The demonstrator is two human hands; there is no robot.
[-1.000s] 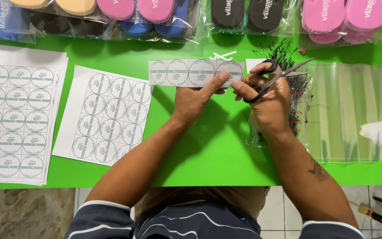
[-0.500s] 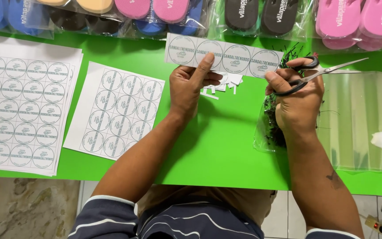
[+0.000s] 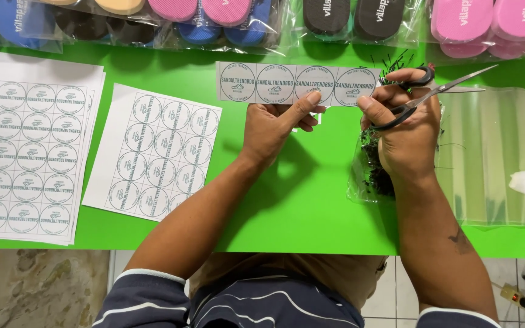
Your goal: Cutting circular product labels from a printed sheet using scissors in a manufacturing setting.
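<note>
- Lifted a touch higher and straighter since half a second ago: label strip (image 3: 296,84), now level above the green counter (image 3: 299,200); scissors (image 3: 423,97) swung a little, blades still parted.
- Left hand (image 3: 274,124): thumb and fingers pinching the lower edge of the strip near its middle.
- Right hand (image 3: 405,130): fingers through the black scissor handles, thumb tip pressed on the right end of the strip; blades pointing right, away from the paper.
- Strip: row of four round printed labels, held flat between both hands, just in front of the bagged sandals (image 3: 226,15).
- Handling, as a guess: thin paper, very light, floppy, easy to crease or tear; best held by the blank margin close to the cut line, not by a far end.
- Cut sheet of labels (image 3: 153,152) left of the left hand; stack of full sheets (image 3: 25,152) further left.
- Clear bag of small black fasteners (image 3: 375,170) under the right wrist; clear plastic sleeves (image 3: 499,158) at right, white scrap on top.
</note>
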